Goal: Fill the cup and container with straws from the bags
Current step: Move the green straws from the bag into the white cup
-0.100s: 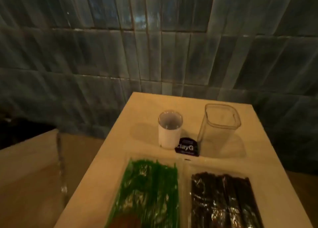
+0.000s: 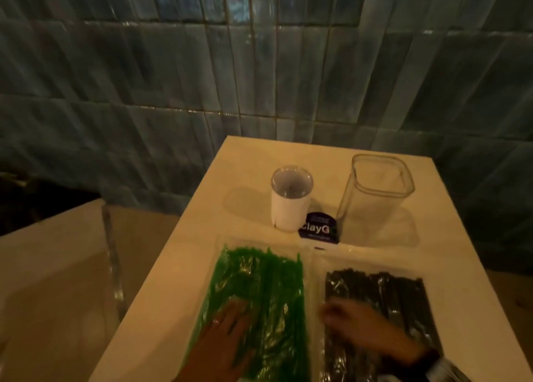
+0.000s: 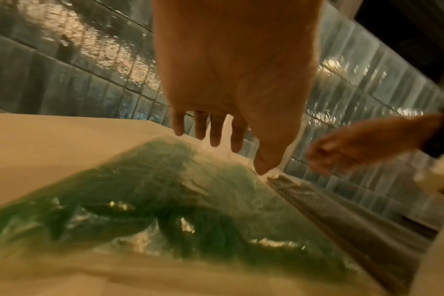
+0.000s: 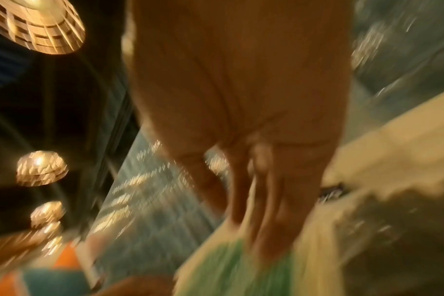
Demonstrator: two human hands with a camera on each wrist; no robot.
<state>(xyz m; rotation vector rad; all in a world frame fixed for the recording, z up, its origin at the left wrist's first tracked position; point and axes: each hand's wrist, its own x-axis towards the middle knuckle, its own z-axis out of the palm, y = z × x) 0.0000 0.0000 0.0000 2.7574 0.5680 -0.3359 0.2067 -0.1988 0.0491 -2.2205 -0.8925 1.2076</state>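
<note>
Head view, as I read it from my remote station: a pale rectangular table [image 2: 450, 237] stands against a wall of glossy grey-green tiles [image 2: 173, 79]. At its far end a white cylindrical cup with a clear rim [image 2: 290, 205] stands upright on the left and a tall clear square plastic container [image 2: 375, 191] on the right; both hold no straws. Between their bases lies a small dark label card with pale lettering [image 2: 317, 230]. Nearer to me, two clear plastic bags lie flat side by side: the bag of green straws [image 2: 268, 289] on the left and the bag of black straws [image 2: 403, 301] on the right. My left hand [image 2: 227, 327] lies flat over the near part of the green bag, fingers straight and spread, gripping nothing. My right hand [image 2: 366, 329] is over the near left part of the black bag; it is blurred, with its fingers pointing towards the gap between the bags.

Left wrist view: the left hand's fingers [image 3: 216, 130] hang straight above the green bag, with the right hand off to the right.

Right wrist view: heavily blurred; the right hand's fingers [image 4: 279, 200] look extended and loose, holding nothing that I can make out.
</note>
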